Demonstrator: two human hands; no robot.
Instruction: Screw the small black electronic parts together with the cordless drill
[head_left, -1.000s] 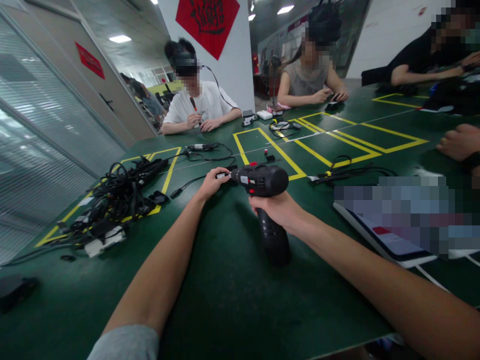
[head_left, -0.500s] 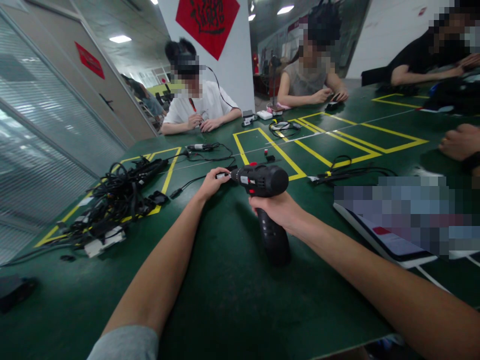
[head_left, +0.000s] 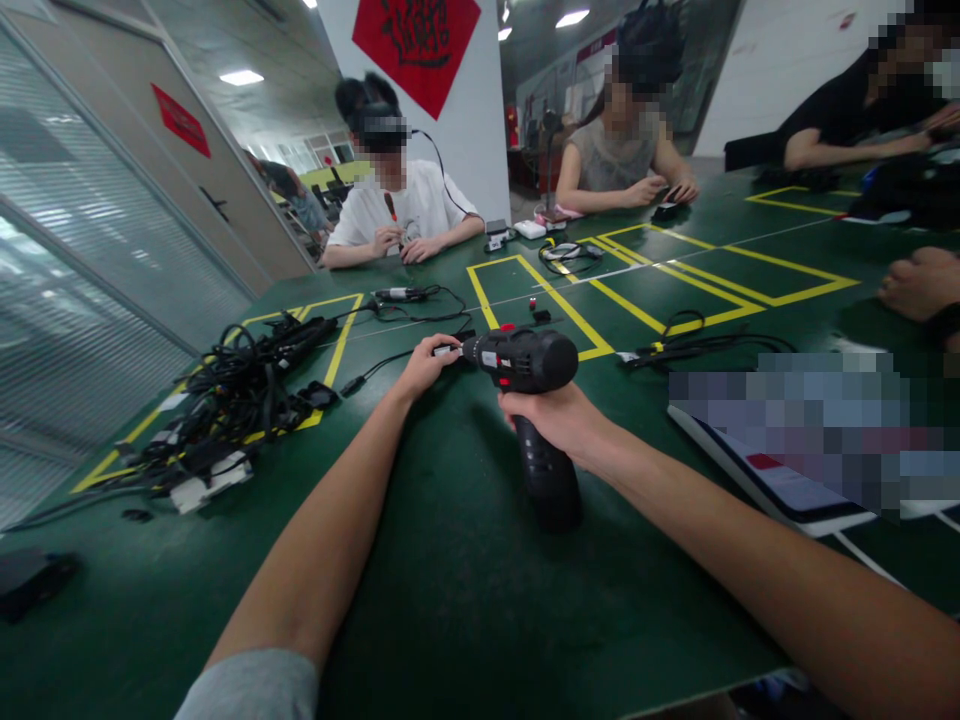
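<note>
My right hand (head_left: 551, 415) is wrapped round the grip of a black cordless drill (head_left: 529, 360) with red details. The drill's chuck points left, and its tip meets a small black part with a pale label (head_left: 447, 350). My left hand (head_left: 429, 366) closes its fingers on that labelled part and holds it at the table. From the part a thin black cable (head_left: 390, 367) runs left towards a connector. What kind of device the part is cannot be made out, since my fingers and the chuck cover much of it.
A tangled heap of black cables and adapters (head_left: 247, 400) lies on the left. To the right are a cable bundle (head_left: 697, 345) and a tablet-like device (head_left: 780, 480). Yellow tape (head_left: 600, 350) marks the green table (head_left: 450, 600). Several people sit around it; one holds a screwdriver (head_left: 391, 208).
My hands, the drill and the labelled part stay practically where they were. Across the table, the person in white has shifted the screwdriver slightly.
</note>
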